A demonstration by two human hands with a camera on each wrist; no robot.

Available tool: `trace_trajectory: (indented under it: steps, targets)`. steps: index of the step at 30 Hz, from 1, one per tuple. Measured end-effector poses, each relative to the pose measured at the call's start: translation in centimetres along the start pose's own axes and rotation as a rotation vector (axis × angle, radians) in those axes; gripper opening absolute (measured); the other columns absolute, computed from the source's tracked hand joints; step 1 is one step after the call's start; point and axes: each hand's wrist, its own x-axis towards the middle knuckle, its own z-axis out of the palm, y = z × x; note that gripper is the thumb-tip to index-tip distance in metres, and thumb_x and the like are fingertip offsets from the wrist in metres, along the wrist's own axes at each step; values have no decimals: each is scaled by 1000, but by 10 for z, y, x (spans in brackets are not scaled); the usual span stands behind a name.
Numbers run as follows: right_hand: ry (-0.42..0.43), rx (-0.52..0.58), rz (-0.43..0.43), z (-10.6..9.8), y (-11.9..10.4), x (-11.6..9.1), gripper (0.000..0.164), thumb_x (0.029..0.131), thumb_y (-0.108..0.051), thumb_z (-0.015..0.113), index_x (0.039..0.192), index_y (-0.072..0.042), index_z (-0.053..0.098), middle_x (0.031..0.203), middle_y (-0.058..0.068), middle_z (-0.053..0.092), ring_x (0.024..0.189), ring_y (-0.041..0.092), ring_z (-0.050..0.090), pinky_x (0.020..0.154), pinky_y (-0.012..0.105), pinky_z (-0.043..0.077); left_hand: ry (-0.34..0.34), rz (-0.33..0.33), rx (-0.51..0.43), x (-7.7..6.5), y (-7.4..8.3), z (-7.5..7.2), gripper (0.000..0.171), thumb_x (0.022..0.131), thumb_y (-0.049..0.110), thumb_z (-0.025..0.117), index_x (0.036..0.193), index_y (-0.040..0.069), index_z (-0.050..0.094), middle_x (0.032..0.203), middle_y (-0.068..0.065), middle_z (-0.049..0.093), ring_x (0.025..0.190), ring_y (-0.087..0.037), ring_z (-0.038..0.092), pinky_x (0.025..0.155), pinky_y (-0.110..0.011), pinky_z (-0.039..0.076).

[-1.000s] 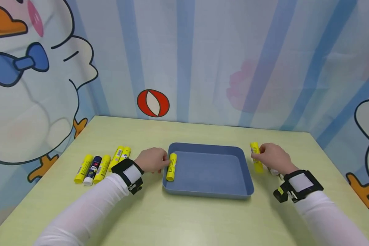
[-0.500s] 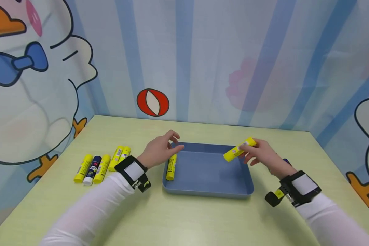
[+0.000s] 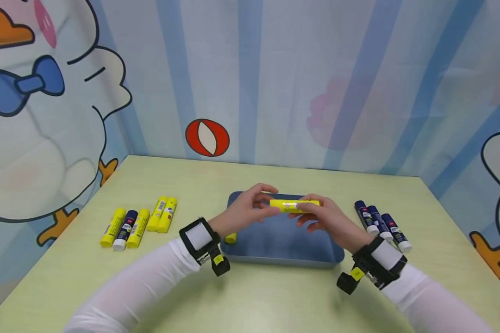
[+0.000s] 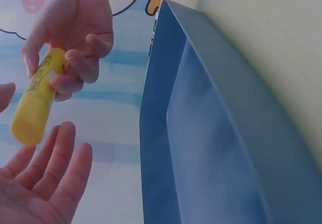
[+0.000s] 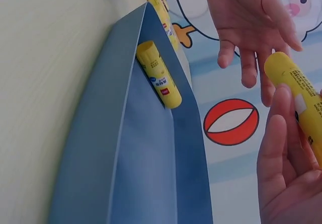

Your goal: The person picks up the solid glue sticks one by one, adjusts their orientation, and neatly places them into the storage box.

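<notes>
Above the blue tray point(image 3: 275, 263), my right hand point(image 3: 331, 217) pinches a yellow glue stick point(image 3: 284, 205) lying level between thumb and fingers. Facing it, my left hand point(image 3: 246, 210) has its fingers spread around the stick's free end; in the left wrist view a gap shows between that end of the glue stick point(image 4: 31, 116) and the left fingers point(image 4: 63, 158). A second yellow glue stick point(image 5: 160, 75) lies inside the tray along its left wall, mostly covered by my left hand in the head view.
Left of the tray, several yellow glue sticks point(image 3: 137, 228) and a dark blue one point(image 3: 125, 230) lie on the table. To the right lie three dark blue glue sticks point(image 3: 380, 223) with white ends. A printed cloth point(image 3: 287, 83) hangs behind the table.
My right hand has lifted the yellow glue stick from the table's right side and brought it left over the tray, turning it level. My left hand has left the tray's glue stick and moved right.
</notes>
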Motion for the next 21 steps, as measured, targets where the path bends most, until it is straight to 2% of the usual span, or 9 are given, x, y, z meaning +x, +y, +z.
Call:
trace_trajectory:
  steps: [6,9,13,15,18,21]
  targets:
    - [-9,34,-3,4,-1,0,26,99,-29,56,106,-4,55,96,7,71,77,19,65,64,27,50,30,7,-46,-1,-2,4,31,95,10,63,122,0,53,105,-12,64,92,-27,66,76,-38,54]
    - [-12,35,1,5,-1,0,24,99,-27,56,104,-4,55,96,7,71,77,19,64,64,27,50,46,3,-41,-2,-1,4,29,95,9,62,121,0,55,104,-12,65,88,-22,67,73,-32,54]
    - [-20,25,-1,6,-1,1,25,99,-28,56,104,-3,55,96,8,71,78,20,65,64,27,51,52,-6,-37,-2,-2,4,28,95,9,63,120,0,57,102,-13,66,88,-25,66,73,-31,54]
    - [-33,6,-4,6,-1,2,27,99,-29,57,104,-3,56,98,9,71,80,22,65,64,28,51,53,-8,-49,-2,-2,3,28,95,9,62,121,-1,57,102,-18,65,91,-30,65,74,-31,54]
    - [-73,-64,-9,4,1,2,33,98,-33,57,108,-1,58,102,13,70,84,27,64,66,31,52,48,-21,-70,-3,-4,0,28,95,8,62,121,-3,57,104,-20,65,94,-32,64,76,-32,54]
    - [-123,-162,-8,2,4,0,39,99,-35,55,114,1,57,105,17,68,88,32,63,69,36,52,29,-66,-99,-4,-9,-3,30,96,10,61,122,-4,57,106,-17,66,98,-33,64,79,-34,55]
